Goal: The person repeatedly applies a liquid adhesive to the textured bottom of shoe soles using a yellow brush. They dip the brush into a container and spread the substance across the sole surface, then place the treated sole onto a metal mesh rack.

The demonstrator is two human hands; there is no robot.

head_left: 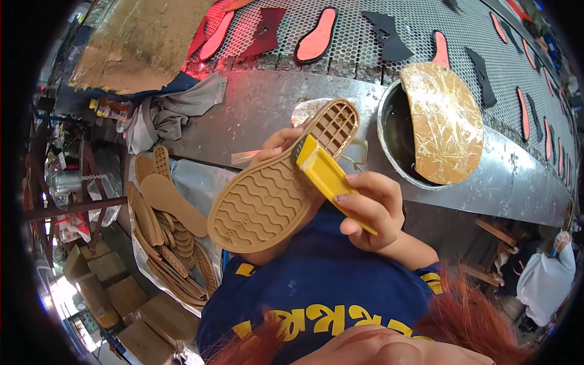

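Observation:
My left hand [281, 141] grips a tan shoe sole [261, 201] from behind, its fingers showing at the sole's upper left edge. The sole is tilted, with its wavy tread and grid-patterned heel facing up. My right hand [380, 213] pinches a yellow brush [331, 179] by its flat handle. The brush's dark tip lies at the narrow middle of the sole; whether it touches the surface I cannot tell. Just beyond my right hand stands a round metal pot [384, 121] of dark liquid, partly covered by a tape-wrapped board [444, 121].
A pile of tan soles [173, 237] lies at my left, beside a grey cloth [161, 115]. Beyond the metal table edge [261, 91] runs a mesh conveyor [347, 36] bearing pink insoles [316, 36] and black cut pieces [389, 39]. Cardboard boxes [125, 295] stand lower left.

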